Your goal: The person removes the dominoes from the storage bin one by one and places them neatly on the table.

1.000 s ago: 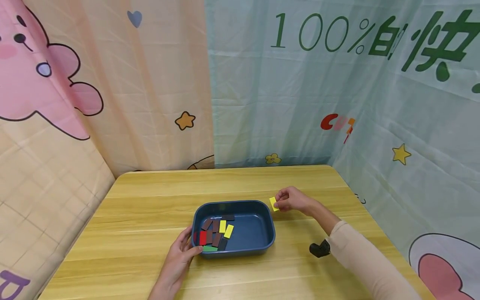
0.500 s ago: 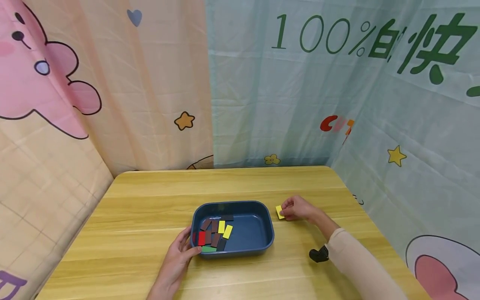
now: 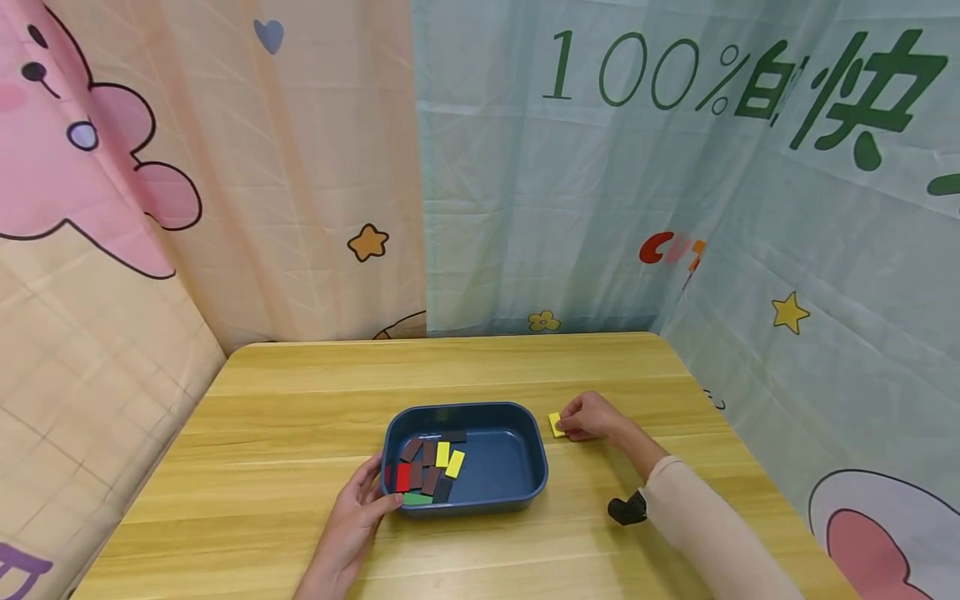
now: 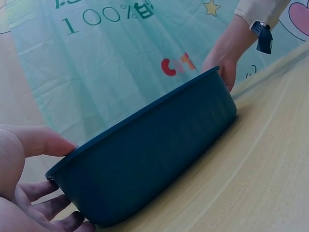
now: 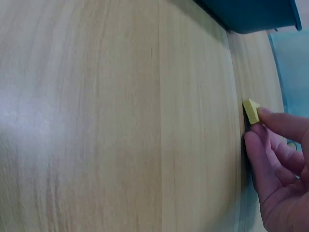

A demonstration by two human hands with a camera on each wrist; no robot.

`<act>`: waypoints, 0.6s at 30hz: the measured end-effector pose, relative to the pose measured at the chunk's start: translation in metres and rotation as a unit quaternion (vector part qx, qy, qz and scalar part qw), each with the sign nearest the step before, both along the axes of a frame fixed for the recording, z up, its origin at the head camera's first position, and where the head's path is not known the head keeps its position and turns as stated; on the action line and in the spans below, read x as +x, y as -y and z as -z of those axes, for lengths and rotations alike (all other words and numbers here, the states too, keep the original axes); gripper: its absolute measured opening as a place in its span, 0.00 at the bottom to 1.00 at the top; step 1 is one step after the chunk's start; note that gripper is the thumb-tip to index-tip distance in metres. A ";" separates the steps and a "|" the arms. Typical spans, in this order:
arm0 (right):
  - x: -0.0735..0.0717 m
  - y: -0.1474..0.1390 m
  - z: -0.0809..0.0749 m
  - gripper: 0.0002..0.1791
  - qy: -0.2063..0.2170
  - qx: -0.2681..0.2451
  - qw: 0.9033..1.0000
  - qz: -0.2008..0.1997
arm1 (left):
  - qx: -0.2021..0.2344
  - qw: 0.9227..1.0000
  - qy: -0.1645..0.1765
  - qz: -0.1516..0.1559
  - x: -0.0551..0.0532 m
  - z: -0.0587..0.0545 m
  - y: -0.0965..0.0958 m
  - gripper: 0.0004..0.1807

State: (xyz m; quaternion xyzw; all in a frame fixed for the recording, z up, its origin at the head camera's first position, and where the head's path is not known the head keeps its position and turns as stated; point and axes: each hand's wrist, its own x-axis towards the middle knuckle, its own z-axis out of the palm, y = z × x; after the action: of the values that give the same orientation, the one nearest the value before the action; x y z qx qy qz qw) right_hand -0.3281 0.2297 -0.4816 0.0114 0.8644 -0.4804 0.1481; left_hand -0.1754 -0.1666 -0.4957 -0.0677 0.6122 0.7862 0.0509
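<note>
My right hand (image 3: 592, 417) pinches a small flat yellow block (image 3: 555, 425) between thumb and fingers, just right of a dark blue plastic bin (image 3: 506, 467). In the right wrist view the yellow block (image 5: 251, 112) is low, close over the wooden surface. My left hand (image 3: 352, 512) grips the bin's left end, its thumb over the rim and its fingers against the outer wall. Inside, on the left, lie several domino-like blocks: brown (image 3: 431, 479), two yellow (image 3: 454, 464), red (image 3: 403, 477), green (image 3: 417, 499) and black (image 3: 443, 490).
The bin stands on a light wooden table (image 3: 300, 392). A black device (image 3: 627, 510) sticks out at the right sleeve's cuff (image 3: 660, 479). Printed curtains (image 3: 525, 208) hang behind the table and at both sides.
My right hand has lowered the yellow block toward the table and a little to the right, then shifted it slightly left. My left hand keeps its grip on the bin.
</note>
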 end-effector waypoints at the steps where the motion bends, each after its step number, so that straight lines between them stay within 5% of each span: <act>1: 0.001 0.002 -0.001 0.07 -0.006 0.006 1.000 0.004 | 0.000 1.000 0.000 0.000 0.000 0.000 0.000 0.47; 8: 0.006 0.008 -0.003 0.06 -0.016 0.018 0.999 0.030 | -0.003 1.000 -0.005 0.000 0.000 -0.001 0.000 0.46; 18: 0.000 -0.003 -0.014 0.13 -0.051 0.019 0.998 -0.044 | -0.008 1.000 -0.004 0.000 0.000 0.000 0.000 0.46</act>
State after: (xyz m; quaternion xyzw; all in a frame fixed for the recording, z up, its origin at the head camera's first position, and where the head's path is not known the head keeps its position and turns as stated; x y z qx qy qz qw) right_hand -0.3282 0.2327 -0.4675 -0.0482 0.8795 -0.4569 0.1243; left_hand -0.1756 -0.1670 -0.4955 -0.0648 0.6187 0.7815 0.0482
